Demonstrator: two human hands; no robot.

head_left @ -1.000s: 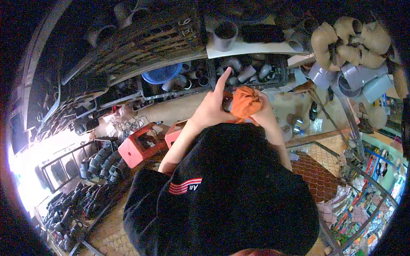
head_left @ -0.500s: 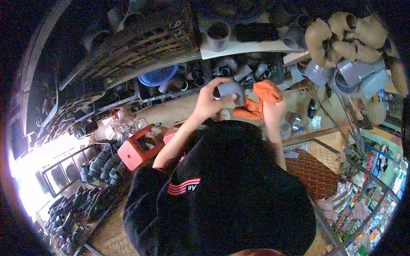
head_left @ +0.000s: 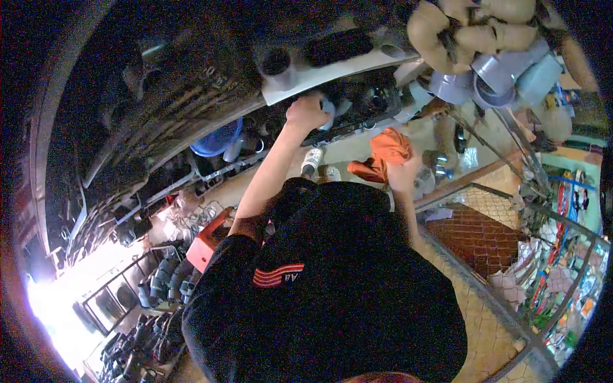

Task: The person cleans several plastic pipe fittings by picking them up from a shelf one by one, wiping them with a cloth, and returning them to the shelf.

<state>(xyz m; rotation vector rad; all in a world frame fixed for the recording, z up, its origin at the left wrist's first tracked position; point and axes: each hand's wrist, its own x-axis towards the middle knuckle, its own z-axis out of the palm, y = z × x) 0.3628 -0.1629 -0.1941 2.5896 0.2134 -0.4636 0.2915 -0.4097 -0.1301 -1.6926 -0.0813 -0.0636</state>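
Observation:
My left hand point(head_left: 308, 112) reaches into the dark shelf bin point(head_left: 364, 129) ahead of me, its fingers curled round a grey pipe elbow point(head_left: 327, 115), of which only the right side shows. Other grey fittings lie in shadow beside it. Nearer my body on the right, my right hand point(head_left: 402, 171) is closed on a crumpled orange cloth point(head_left: 391, 147), part of which hangs to the left.
A blue round basket point(head_left: 217, 138) sits in the shelf at left. Wide grey pipe pieces point(head_left: 495, 80) and beige elbows point(head_left: 431, 32) are at upper right. A red stool point(head_left: 205, 246) stands by my left arm, and wire mesh point(head_left: 479, 239) is at right.
My left hand has moved forward and slightly left, carrying the grey elbow into the shelf bin. The cloth remains in my right hand, and the view has shifted.

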